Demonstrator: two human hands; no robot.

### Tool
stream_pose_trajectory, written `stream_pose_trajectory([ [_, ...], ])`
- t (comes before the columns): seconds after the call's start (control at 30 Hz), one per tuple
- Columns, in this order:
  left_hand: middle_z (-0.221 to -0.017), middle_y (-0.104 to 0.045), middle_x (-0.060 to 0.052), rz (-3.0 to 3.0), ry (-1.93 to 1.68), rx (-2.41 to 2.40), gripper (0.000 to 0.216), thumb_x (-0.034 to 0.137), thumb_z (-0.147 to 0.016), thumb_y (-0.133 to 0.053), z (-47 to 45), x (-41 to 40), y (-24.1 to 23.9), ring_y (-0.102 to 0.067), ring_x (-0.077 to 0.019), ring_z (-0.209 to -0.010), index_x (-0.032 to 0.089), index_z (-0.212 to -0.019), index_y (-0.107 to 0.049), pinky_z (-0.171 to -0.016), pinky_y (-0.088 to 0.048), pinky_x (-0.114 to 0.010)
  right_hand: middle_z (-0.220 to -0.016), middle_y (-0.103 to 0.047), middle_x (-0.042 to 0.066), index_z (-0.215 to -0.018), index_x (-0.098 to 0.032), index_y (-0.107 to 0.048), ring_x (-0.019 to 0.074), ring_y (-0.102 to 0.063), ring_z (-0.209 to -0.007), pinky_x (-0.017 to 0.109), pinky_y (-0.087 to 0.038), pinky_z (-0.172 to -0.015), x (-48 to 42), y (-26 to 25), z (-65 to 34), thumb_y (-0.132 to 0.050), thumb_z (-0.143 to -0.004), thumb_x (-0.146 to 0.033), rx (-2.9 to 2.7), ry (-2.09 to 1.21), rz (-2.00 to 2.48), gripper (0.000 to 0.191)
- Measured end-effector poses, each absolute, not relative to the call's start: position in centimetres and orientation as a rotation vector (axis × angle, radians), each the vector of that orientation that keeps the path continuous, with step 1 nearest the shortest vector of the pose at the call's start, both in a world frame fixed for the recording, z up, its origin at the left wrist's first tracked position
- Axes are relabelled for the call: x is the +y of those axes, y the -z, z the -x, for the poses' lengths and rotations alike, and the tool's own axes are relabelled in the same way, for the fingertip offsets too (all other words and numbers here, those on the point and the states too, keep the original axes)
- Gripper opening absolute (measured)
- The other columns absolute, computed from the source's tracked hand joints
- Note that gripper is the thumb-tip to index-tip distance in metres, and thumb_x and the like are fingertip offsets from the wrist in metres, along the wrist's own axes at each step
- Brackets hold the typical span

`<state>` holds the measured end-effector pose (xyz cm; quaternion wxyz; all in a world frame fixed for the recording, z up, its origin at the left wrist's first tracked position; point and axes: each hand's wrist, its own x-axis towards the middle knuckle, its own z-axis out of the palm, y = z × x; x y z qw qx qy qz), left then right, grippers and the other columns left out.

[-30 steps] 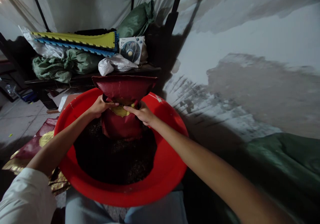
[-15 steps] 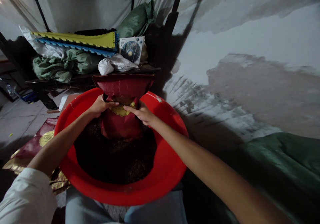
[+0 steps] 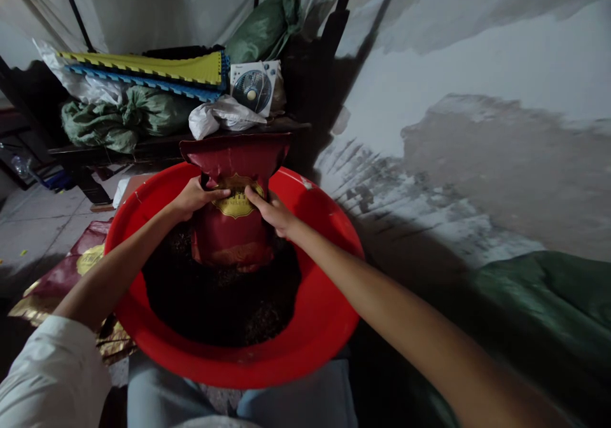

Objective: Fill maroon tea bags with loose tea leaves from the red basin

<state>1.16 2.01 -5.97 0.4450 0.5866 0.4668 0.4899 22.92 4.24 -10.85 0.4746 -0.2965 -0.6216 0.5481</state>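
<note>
A dark red foil bag point(image 3: 232, 237) with a gold emblem stands upright in a heap of dark loose material point(image 3: 219, 301) inside a big red plastic basin point(image 3: 315, 326) resting on my lap. My left hand point(image 3: 193, 196) pinches the bag's neck from the left. My right hand point(image 3: 272, 212) squeezes the same neck from the right. Above both hands the bag's top flares open and wide.
More red and gold foil bags point(image 3: 71, 269) lie on the floor at left. Behind the basin a low dark shelf point(image 3: 157, 148) carries green sacks, yellow and blue foam mats, a white bag and a small box. A stained wall is right, with green sacking point(image 3: 539, 313) below.
Both hands have squeezed closer together on the bag's neck, narrowing it, and the bag sits slightly higher in view. The camera shifted a little.
</note>
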Motion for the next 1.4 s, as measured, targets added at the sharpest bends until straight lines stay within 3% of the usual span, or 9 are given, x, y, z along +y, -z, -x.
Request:
stream_pose_trajectory([
  [0.2,-0.095,-0.077,-0.010,-1.469,-1.209,1.094,0.052,0.030,-0.058,-0.099,-1.3,1.8,5.7,-0.071,-0.0215,-0.086,0.011,-0.099,-0.073,-0.088,-0.060,-0.038,-0.142,-0.070,0.005,-0.138,-0.030,-0.067,0.0295,-0.054,-0.146,0.054,-0.042,-0.126,3.8,10.3,-22.8,-0.075,-0.082,-0.072,-1.472,-1.341,0.631,0.071],
  [0.33,-0.102,-0.078,-0.013,-1.484,-1.192,1.043,0.059,0.029,-0.058,-0.099,-1.1,1.7,5.5,-0.074,-0.0272,-0.099,0.011,-0.108,-0.075,-0.099,-0.058,-0.045,-0.138,-0.072,0.006,-0.148,-0.032,-0.059,0.0318,-0.062,-0.136,0.059,-0.044,-0.124,3.9,9.9,-22.9,-0.083,-0.073,-0.069,-1.421,-1.257,0.600,0.087],
  [0.47,-0.109,-0.078,-0.012,-1.464,-1.303,0.989,0.063,0.039,-0.060,-0.099,-0.9,1.8,5.3,-0.074,-0.0288,-0.105,0.014,-0.112,-0.073,-0.100,-0.059,-0.046,-0.131,-0.075,0.006,-0.147,-0.031,-0.059,0.0316,-0.067,-0.126,0.060,-0.047,-0.121,4.2,9.8,-23.1,-0.090,-0.066,-0.066,-1.364,-1.216,0.601,0.093],
  [0.73,-0.103,-0.079,-0.012,-1.479,-1.508,0.951,0.049,0.047,-0.071,-0.094,-1.0,1.4,4.4,-0.075,-0.0282,-0.094,0.013,-0.099,-0.074,-0.092,-0.063,-0.045,-0.124,-0.077,0.006,-0.136,-0.029,-0.065,0.0308,-0.071,-0.116,0.057,-0.054,-0.113,4.6,8.9,-23.6,-0.092,-0.065,-0.062,-1.302,-1.139,0.618,0.083],
  [0.9,-0.104,-0.079,-0.013,-1.470,-1.481,0.950,0.050,0.042,-0.065,-0.097,-0.9,1.5,4.4,-0.076,-0.0290,-0.095,0.012,-0.099,-0.075,-0.096,-0.063,-0.049,-0.114,-0.079,0.005,-0.130,-0.029,-0.070,0.0296,-0.073,-0.110,0.057,-0.054,-0.113,4.6,8.7,-23.8,-0.093,-0.065,-0.057,-1.308,-1.130,0.586,0.075],
  [1.13,-0.104,-0.079,-0.013,-1.473,-1.475,0.955,0.049,0.042,-0.065,-0.097,-0.8,1.8,4.7,-0.075,-0.0286,-0.092,0.013,-0.098,-0.076,-0.095,-0.063,-0.050,-0.115,-0.079,0.004,-0.103,-0.030,-0.074,0.0311,-0.071,-0.115,0.057,-0.054,-0.114,5.2,9.2,-23.8,-0.087,-0.065,-0.069,-1.294,-1.153,0.658,0.057],
  [1.4,-0.103,-0.078,-0.013,-1.499,-1.337,0.962,0.045,0.033,-0.068,-0.094,0.3,1.3,3.8,-0.075,-0.0288,-0.095,0.012,-0.103,-0.074,-0.097,-0.061,-0.049,-0.119,-0.077,0.006,-0.109,-0.027,-0.071,0.0324,-0.067,-0.122,0.057,-0.051,-0.115,5.3,9.2,-23.9,-0.085,-0.069,-0.063,-1.290,-1.195,0.649,0.056],
])
